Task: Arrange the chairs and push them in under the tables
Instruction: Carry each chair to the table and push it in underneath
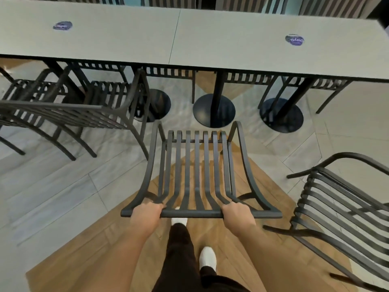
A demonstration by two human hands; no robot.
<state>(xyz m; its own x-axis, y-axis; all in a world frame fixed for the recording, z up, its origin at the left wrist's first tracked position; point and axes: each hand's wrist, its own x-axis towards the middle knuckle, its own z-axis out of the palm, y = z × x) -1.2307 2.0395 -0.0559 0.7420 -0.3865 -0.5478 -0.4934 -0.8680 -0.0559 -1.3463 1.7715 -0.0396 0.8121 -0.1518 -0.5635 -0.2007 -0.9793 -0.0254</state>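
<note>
Head view: left hand (pixel 146 213) and right hand (pixel 237 213), fingers curled tight around the slatted chair (pixel 197 171) top rail. Tables (pixel 210 45) lie beyond the fingertips, chair seat short of them.

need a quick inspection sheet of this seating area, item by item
surface: two grey tables set end to end, each bearing a round sticker.
job's things: held chair faces the tables, not yet under; left chair stands close to the table edge but angled; right chair stands well back from the tables.
clutter: nothing seen.
hands: left hand and right hand both closed on the top rail of the held chair.
cables: nothing seen.
surroundings: far-side chairs tucked under; round black table bases; grey tile and wood floor.
</note>
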